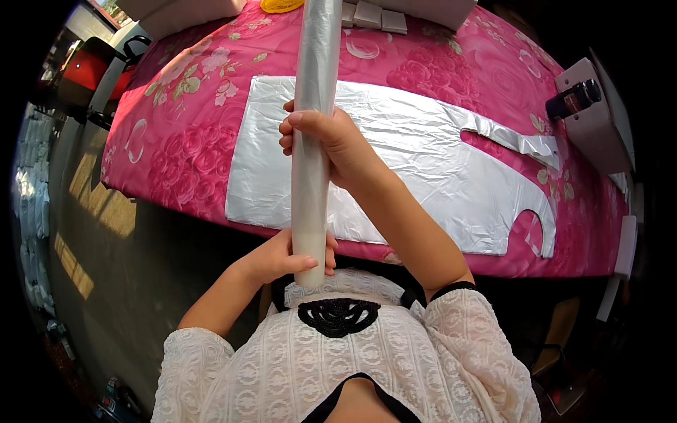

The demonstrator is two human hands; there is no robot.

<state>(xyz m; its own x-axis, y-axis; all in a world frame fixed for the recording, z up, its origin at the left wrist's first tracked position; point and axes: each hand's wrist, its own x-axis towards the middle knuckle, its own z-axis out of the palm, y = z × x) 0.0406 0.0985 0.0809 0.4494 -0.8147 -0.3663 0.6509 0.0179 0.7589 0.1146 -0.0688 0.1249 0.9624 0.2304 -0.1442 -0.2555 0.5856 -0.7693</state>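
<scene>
A long roll of clear plastic film (314, 70) stands nearly upright before me, its lower end close to my chest. My left hand (300, 255) wraps round the roll near that end, thumb across the front. Higher up, my right hand (324, 137) grips the same roll, its fingers curled round the far side. Behind and beneath the roll, a silvery-white plastic vest bag (402, 169) lies flat on the table, its handle loops toward the right. The roll and my right forearm cover part of the bag.
The pink floral tablecloth (183, 151) covers the table. At the right edge stands a pale box (592, 130) with a dark cylindrical container (572, 99) against it. Small white packets (374, 17) and a yellow object (281, 5) lie at the far side. A red-and-black chair (88, 70) stands left.
</scene>
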